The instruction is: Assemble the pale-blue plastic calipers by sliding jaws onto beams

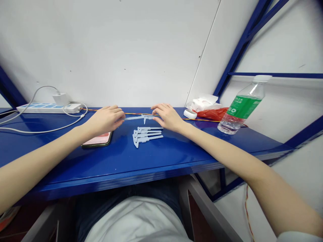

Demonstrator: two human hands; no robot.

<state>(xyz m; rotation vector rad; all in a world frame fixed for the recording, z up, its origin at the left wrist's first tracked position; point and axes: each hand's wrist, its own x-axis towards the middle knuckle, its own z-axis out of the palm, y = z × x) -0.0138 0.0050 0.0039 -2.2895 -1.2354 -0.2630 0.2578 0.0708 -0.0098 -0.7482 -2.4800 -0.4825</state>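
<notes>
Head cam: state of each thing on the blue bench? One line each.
Left hand: fingers at the caliper's near end, grip unclear.
Right hand: fingers at the caliper's far end, grip unclear.
Grey plastic caliper: level, between the hands.
Grey plastic calipers: loosely stacked, fanned, untouched.
Smartphone: face up, pink on screen.
Power strip: charger plugged in.
Water bottle: capped, part full.
Red plastic bag: crumpled.

Bare left hand [104, 120]: held palm-down, fingers curled toward right hand | bare right hand [168, 117]: held palm-down, fingers angled toward left hand | bare left forearm [42, 158], bare right forearm [222, 158]: extended forward, converging | fingertips kept apart
</notes>
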